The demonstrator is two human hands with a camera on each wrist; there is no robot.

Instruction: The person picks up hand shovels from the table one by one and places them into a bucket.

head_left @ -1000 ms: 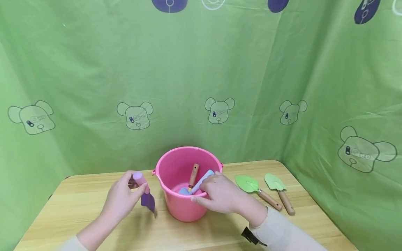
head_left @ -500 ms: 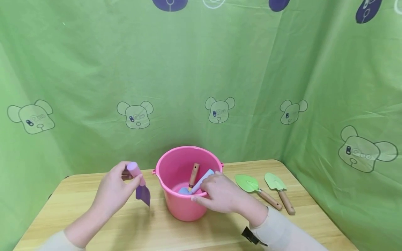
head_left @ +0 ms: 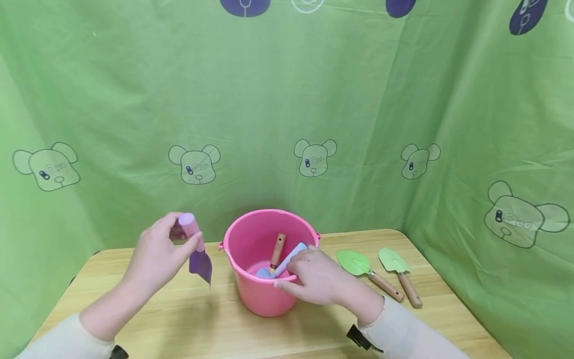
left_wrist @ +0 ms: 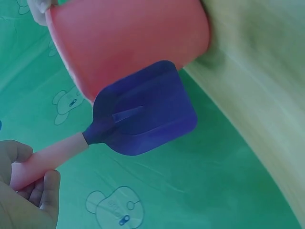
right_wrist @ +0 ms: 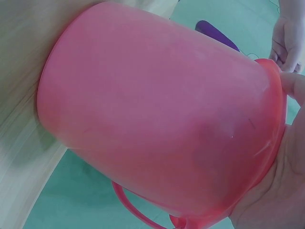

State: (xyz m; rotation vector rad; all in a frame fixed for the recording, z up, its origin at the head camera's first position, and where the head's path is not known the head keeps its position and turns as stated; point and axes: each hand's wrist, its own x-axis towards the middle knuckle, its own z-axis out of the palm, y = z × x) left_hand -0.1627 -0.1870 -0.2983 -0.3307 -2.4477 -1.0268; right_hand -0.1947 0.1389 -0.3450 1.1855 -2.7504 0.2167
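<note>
My left hand [head_left: 154,254] pinches the pink handle of a small purple shovel [head_left: 200,264], held above the table to the left of the bucket with its blade down. In the left wrist view the shovel [left_wrist: 147,109] shows a broad square-ended blade. A pink bucket [head_left: 264,294] stands upright on the table. My right hand [head_left: 316,276] grips its near right rim, thumb outside and fingers over the inside. Within the bucket lie a blue-handled tool [head_left: 289,259] and a wooden-handled tool [head_left: 277,252]; the head of the wooden-handled one is mostly hidden.
Two green trowels with wooden handles, one leaf-shaped [head_left: 354,262] and one paler [head_left: 394,260], lie right of the bucket on the wooden table [head_left: 103,279]. Green cloth with bear prints [head_left: 251,99] hangs behind and at both sides.
My left hand has lifted the shovel and moved it a little left, away from the bucket. The right hand keeps its place on the rim.
</note>
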